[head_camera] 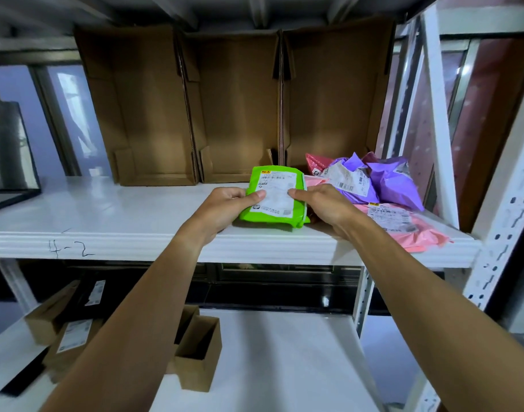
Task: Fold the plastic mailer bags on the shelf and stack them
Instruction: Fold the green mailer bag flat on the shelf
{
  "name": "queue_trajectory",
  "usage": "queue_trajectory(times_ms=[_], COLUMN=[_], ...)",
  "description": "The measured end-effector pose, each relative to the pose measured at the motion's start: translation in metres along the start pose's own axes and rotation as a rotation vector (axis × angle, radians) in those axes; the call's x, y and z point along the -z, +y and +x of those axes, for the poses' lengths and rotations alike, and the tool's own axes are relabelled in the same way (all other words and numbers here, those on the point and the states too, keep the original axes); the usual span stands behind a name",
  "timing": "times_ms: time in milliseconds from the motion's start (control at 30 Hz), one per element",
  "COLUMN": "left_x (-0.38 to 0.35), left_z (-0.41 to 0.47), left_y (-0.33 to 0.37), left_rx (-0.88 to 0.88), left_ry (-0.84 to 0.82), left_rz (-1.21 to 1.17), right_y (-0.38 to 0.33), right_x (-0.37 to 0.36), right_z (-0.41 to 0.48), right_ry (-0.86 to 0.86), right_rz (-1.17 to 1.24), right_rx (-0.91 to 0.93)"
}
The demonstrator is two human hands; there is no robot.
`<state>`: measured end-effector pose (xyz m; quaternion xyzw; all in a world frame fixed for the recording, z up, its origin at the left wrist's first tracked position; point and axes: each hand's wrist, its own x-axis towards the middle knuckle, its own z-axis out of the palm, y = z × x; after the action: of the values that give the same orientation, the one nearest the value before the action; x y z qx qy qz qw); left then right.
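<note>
A: Location of green mailer bag [274, 200]?

B: Front middle of the shelf [106, 215], label side up. Already folded into a compact packet, by the look of it. Near edge seemingly down on the board, far edge tipped up. Contact underneath not fully visible.

A: Why gripped at both sides?

B: Probably to stop the folds springing open, and to square the packet before laying it down as the base of a stack. Judgement only.

A: Left hand [225, 206]?

B: Closed round the bag's left edge. Thumb flat on the label, fingers curled beneath.

A: Right hand [320, 203]?

B: Same on the right edge. Thumb pressed on top near the label corner, fingers tucked behind and under. Neither spread wide, both holding the one bag.

A: Remaining work?

B: Just beside, to the right: crumpled purple bags [382, 179] heaped on flat pink bags [403, 224], with pink plastic overhanging the shelf front. None folded, so task judged early. No stack visible yet.

A: Surroundings?

B: Three open cardboard boxes [237, 105] along the back, openings facing forward. "4-2" handwritten on the shelf lip. Small boxes [200, 355] down on the lower shelf [269, 352].
</note>
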<state>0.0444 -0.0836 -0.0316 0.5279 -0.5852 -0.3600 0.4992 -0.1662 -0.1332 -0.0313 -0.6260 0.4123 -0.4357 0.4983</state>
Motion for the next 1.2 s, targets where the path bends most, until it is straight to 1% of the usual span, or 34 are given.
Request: queue_trajectory(times_ms=[67,100,167,200,267,400,500,700,833,900,967,1067,1133,1200], left_x=[0.001,0.002,0.004,0.005,0.004,0.002,0.002,0.005,0.007,0.006,0.005,0.003,-0.002,-0.005], left_z=[-0.001,0.000,0.002,0.003,0.004,0.004,0.004,0.009,0.013,0.015,0.017,0.017,0.011,0.008], left_y=[0.001,0.000,-0.002,-0.002,-0.002,-0.001,0.000,-0.005,-0.009,-0.010,-0.011,-0.013,-0.010,-0.006], left_rx=[-0.014,-0.020,-0.028,-0.031,-0.025,-0.029,-0.027,-0.039,-0.040,-0.037,-0.043,-0.062,-0.044,-0.034], left_ry=[-0.042,-0.043,-0.018,-0.006,0.017,0.039,0.046,0.099,0.143,0.150,0.136,0.054,-0.027,-0.083], left_rz=[-0.009,-0.014,-0.017,-0.028,-0.034,-0.043,-0.030,-0.048,-0.073,-0.057,-0.038,0.090,0.196,0.312], right_y=[0.000,-0.001,-0.004,-0.005,-0.004,-0.004,-0.002,-0.008,-0.013,-0.012,-0.012,-0.010,-0.005,0.000], right_x=[0.000,0.000,-0.001,-0.002,-0.001,0.000,0.001,0.005,0.001,0.001,0.003,0.005,0.005,0.004], right_z=[0.002,0.002,-0.001,-0.004,-0.006,-0.001,0.001,-0.007,-0.015,-0.013,-0.012,-0.008,-0.003,0.001], right_ry=[0.045,0.038,-0.043,-0.094,-0.123,-0.014,0.089,0.108,0.087,0.084,0.157,0.246,0.235,0.187], right_rz=[-0.002,0.042,0.113,0.096,0.039,0.043,-0.061,-0.057,0.034,0.029,0.012,-0.016,-0.120,-0.248], right_rx=[0.036,0.029,0.006,0.004,-0.004,-0.030,-0.032,-0.003,0.000,0.026,0.043,0.076,0.100,0.123])
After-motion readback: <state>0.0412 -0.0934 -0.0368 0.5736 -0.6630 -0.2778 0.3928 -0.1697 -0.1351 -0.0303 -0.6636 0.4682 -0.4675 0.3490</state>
